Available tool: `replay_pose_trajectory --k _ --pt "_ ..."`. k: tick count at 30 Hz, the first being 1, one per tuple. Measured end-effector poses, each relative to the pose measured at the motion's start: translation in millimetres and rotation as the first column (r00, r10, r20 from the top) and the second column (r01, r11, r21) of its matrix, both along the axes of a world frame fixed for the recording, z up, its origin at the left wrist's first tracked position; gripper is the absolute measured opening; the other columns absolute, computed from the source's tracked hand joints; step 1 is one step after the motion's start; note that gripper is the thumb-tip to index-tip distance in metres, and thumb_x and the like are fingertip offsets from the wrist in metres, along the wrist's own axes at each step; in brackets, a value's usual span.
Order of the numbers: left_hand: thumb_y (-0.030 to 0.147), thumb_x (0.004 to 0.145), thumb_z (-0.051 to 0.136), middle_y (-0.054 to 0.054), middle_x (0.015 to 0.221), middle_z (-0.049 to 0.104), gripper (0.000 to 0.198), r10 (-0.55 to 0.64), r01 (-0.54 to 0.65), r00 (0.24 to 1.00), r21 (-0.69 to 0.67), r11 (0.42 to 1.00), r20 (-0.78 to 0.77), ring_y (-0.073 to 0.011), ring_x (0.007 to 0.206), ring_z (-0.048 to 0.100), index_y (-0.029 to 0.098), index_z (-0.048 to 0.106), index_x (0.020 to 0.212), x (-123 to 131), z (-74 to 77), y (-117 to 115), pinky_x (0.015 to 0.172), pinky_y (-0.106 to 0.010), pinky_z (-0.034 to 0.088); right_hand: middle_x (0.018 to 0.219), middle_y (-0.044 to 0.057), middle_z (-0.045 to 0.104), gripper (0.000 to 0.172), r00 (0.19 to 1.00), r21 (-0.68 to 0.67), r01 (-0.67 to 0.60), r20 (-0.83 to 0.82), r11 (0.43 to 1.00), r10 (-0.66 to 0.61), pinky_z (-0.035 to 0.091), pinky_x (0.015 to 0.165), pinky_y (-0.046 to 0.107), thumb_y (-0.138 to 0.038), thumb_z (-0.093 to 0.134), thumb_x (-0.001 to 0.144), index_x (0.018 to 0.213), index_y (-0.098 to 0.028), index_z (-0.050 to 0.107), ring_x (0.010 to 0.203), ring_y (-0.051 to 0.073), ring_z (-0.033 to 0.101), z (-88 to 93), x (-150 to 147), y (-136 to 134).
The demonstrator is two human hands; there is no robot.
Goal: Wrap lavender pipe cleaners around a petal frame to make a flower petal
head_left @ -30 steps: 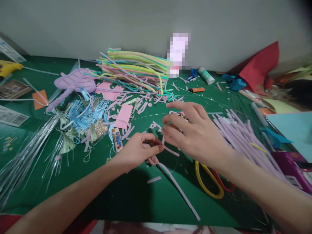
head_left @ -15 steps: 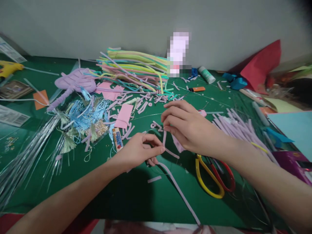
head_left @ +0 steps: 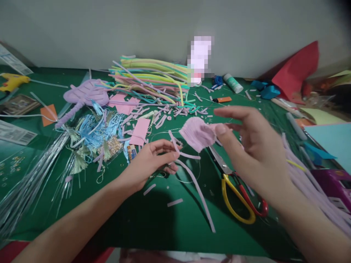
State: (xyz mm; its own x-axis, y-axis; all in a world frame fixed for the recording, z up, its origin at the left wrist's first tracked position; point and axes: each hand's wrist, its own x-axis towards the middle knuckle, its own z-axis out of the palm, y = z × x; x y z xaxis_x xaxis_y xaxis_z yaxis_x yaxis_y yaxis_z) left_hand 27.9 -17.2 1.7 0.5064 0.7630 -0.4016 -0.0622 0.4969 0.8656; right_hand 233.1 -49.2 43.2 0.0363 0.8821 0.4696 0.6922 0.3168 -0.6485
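Between thumb and fingers, my left hand (head_left: 160, 160) pinches thin lilac strips; a long lilac strip (head_left: 197, 190) trails from it toward the table's front edge. My right hand (head_left: 246, 142) is raised, its thumb and fingertips apart. At its thumb tip is a fan-shaped lilac piece (head_left: 196, 134), seemingly held by a narrow end that the thumb partly hides. Below my right hand lie scissors (head_left: 238, 199) with one yellow and one red handle. Short lilac offcuts (head_left: 174, 202) rest on the green table (head_left: 137, 223) near my left hand.
Colourful strips (head_left: 153, 73) are piled at the back. Blue tassels (head_left: 94, 126), a lilac wrapped shape (head_left: 85, 93) and silvery rods (head_left: 41, 179) lie on the left. Lilac strips (head_left: 307, 182) and a purple box (head_left: 333, 186) are at the right. An orange lighter (head_left: 223, 99) lies behind.
My right hand has moved right and turned, away from my left hand, and the fan-shaped lilac piece is now lifted beside it. My left hand shifted slightly, still pinching the strips.
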Motion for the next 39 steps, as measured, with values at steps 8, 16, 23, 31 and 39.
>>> replay_pose_trajectory --k 8,16,23,31,39 --pt "0.015 0.077 0.074 -0.006 0.118 0.069 0.033 0.074 -0.094 0.974 0.084 0.992 0.212 -0.0211 0.112 0.064 0.019 0.069 0.109 -3 10.4 -2 0.097 -0.027 0.051 0.094 0.004 0.064 0.014 0.988 -0.235 -0.024 -0.156 0.972 -0.014 0.049 0.070 0.033 -0.030 0.062 0.087 0.100 -0.024 0.062 0.081 0.017 0.059 -27.3 -21 -25" --pt "0.019 0.088 0.058 -0.002 0.162 0.020 0.061 0.059 0.103 0.982 0.772 0.627 -0.179 -0.0249 0.148 0.020 0.027 0.042 0.146 -17 13.8 -4 0.119 -0.039 0.027 0.118 0.006 0.068 0.046 0.518 -0.406 -0.510 -0.849 0.758 -0.106 0.054 0.088 0.036 -0.059 0.061 0.083 0.116 -0.026 0.062 0.111 0.022 0.063 -12.5 -27 -10" --pt "0.024 0.093 0.050 -0.015 0.152 0.042 0.048 0.196 0.432 0.827 0.819 0.377 -0.526 -0.0226 0.137 0.044 0.012 0.047 0.139 -7 7.3 -12 0.111 -0.034 0.039 0.104 0.003 0.075 0.029 0.285 -0.422 -0.512 -0.905 0.748 -0.316 0.055 0.085 0.027 -0.028 0.080 0.074 0.099 -0.023 0.067 0.092 0.014 0.070 -31.2 -26 2" --pt "0.031 0.083 0.066 -0.009 0.125 0.059 0.041 0.639 0.070 0.679 0.898 0.433 -0.361 -0.0252 0.114 0.057 0.022 0.056 0.122 -15 12.9 2 0.093 -0.039 0.050 0.105 0.002 0.075 0.029 0.278 -0.415 -0.574 -0.910 0.706 -0.309 0.057 0.084 0.027 -0.021 0.081 0.071 0.098 -0.021 0.068 0.093 0.016 0.072 -44.2 -19 -5" --pt "0.032 0.068 0.083 -0.006 0.096 0.071 0.054 0.053 -0.040 0.983 0.075 0.996 -0.176 -0.0175 0.085 0.069 0.016 0.058 0.113 -20 11.4 19 0.081 -0.029 0.053 0.091 -0.002 0.072 0.021 0.222 -0.345 -0.662 -0.938 0.665 -0.266 0.059 0.083 0.030 -0.019 0.076 0.076 0.095 -0.024 0.069 0.088 0.017 0.073 -41.9 -16 -17"
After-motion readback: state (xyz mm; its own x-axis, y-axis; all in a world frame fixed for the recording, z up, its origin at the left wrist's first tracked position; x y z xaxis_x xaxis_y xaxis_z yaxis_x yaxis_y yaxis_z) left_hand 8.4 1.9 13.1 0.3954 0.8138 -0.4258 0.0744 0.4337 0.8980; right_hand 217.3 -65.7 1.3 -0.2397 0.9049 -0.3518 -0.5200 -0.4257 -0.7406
